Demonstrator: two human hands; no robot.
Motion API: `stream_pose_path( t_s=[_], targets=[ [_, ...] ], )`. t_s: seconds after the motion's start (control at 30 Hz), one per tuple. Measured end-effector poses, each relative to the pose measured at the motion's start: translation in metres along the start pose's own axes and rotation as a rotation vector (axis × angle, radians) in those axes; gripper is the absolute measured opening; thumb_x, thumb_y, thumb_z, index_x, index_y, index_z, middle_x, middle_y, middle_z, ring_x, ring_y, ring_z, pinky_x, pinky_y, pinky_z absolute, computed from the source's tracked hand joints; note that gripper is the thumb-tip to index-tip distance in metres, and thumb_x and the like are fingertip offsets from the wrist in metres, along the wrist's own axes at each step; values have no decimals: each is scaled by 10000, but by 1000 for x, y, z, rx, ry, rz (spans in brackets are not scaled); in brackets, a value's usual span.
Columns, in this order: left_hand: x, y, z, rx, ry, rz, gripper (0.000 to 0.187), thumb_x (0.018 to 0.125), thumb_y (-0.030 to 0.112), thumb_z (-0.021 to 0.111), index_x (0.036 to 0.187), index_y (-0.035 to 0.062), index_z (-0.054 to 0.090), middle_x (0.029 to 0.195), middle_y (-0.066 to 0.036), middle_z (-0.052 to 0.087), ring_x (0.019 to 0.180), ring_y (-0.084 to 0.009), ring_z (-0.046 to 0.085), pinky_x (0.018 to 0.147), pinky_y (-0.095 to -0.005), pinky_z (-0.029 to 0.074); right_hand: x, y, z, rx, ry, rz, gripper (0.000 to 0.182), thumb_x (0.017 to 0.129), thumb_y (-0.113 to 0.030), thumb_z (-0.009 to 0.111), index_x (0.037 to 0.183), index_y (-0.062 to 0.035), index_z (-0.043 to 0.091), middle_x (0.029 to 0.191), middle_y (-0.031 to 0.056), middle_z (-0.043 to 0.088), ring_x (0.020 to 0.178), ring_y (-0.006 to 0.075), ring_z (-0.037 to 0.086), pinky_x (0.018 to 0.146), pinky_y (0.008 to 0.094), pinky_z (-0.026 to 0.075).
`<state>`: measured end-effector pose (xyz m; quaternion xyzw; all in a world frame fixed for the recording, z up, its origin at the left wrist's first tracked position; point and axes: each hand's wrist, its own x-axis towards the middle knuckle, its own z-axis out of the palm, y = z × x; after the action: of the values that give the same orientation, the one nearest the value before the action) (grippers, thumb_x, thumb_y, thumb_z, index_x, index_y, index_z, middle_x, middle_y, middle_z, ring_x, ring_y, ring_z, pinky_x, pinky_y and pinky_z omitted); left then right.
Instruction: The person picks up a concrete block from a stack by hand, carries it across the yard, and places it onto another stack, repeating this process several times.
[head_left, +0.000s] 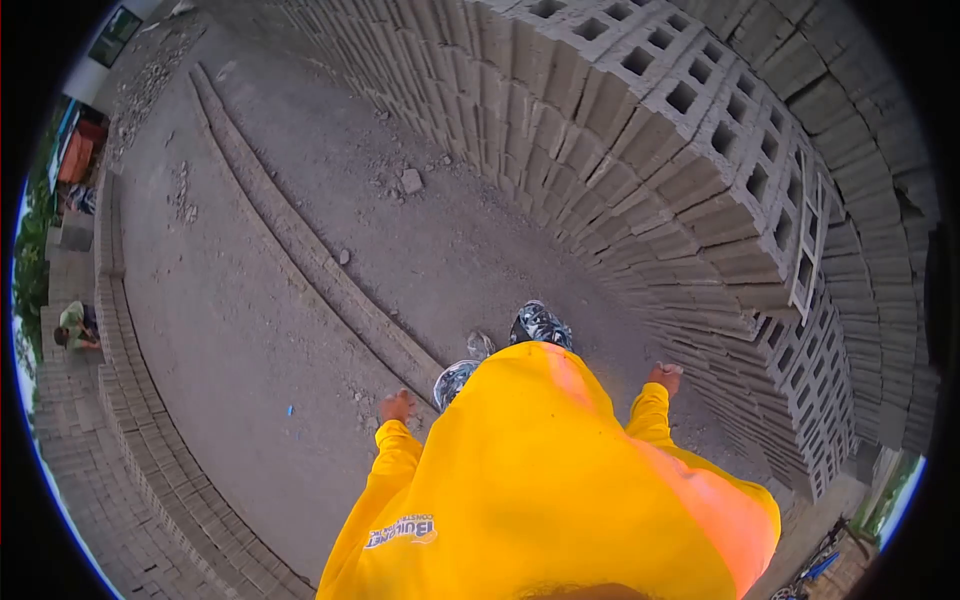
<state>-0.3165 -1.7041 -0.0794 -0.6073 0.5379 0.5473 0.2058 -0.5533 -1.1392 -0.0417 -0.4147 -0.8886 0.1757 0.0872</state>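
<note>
Person in yellow hi-vis shirt [520, 460] w/ orange panels & printed logo [402, 530] on L chest, seen from above, feet on grey dirt ground [200, 260]. Both hands out front of body, well apart. L hand [398, 405]: fingers look loosely bent, partly closed; too small to tell exactly how far open or if anything's in it. It shows over near end of long narrow strip [285, 235] in ground, close to L shoe [455, 383]; contact can't be judged. R hand [665, 377]: fingers curled in, whitish at knuckles/tips; grip & contents can't tell either. It's on R side, nearest the big stack of hollow blocks [545, 110], looks apart from it. Stack runs from top ctr down R side, approx chest-high or more hard to say; holes show on the upper faces. R shoe [541, 325], patterned dark/white, sits ahead of L one, btwn strip & stack. Stone chunk [411, 181] lies on ground btwn strip & stack, small blue bit [290, 410] L of strip. Far L: low block row [150, 400], w/ co-worker [75, 325] in green top bent beyond it.
</note>
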Motion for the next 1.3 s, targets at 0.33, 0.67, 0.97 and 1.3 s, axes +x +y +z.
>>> stream_pose_path(
  t_s=[0.33,0.67,0.97,1.3],
  targets=[
    [70,186,-95,-53,136,376,407,858,343,530,998,-17,658,930,-154,684,903,-312,643,818,-369,477,-149,-230,84,-410,-841,-688,209,816,-207,635,856,-4,605,715,127,641,636,255,648,589,380,547],
    [261,259,-277,466,228,246,336,814,326,545,924,28,655,941,-216,650,956,-390,600,833,-419,481,-229,-570,334,-438,-1150,-135,347,852,-218,590,1086,33,537,782,184,659,573,296,648,490,395,538],
    [350,370,-425,262,186,10,295,821,299,533,996,84,635,990,-210,643,959,-354,617,850,-448,480,-643,-1070,429,54,-1559,-1108,228,827,-202,643,947,-11,605,777,75,631,658,155,612,598,289,522],
    [586,575,-602,-13,207,-102,354,804,294,504,991,16,621,922,-213,633,860,-335,621,732,-421,483,-747,-1319,594,-250,-1515,-931,272,799,-217,657,983,-20,618,831,104,664,691,225,654,594,332,538]
  ],
)
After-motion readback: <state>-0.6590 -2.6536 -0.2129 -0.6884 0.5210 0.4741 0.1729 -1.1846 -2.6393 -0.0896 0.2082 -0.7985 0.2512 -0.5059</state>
